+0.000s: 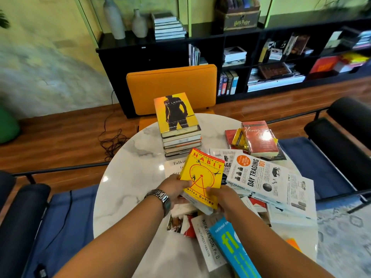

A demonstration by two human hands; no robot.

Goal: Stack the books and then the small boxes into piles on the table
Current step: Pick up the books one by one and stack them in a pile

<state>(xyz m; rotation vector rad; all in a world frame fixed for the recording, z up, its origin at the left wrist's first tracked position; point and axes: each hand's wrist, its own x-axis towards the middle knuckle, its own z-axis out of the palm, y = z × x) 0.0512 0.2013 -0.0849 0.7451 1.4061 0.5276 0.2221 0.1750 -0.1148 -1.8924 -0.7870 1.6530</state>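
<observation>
A yellow book (201, 177) is gripped at its near end by the left hand (176, 187) and right hand (224, 197), fingers curled round its edges. It is held above loose books (267, 177) scattered on the bench (124, 177), near a stack (180, 133).

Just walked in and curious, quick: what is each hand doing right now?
Left hand: grips the left edge of the yellow Habit book.
Right hand: grips the same book at its lower right corner.

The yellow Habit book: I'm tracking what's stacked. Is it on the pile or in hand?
In hand. Left hand and right hand grip the yellow Habit book, short of the book pile.
</observation>
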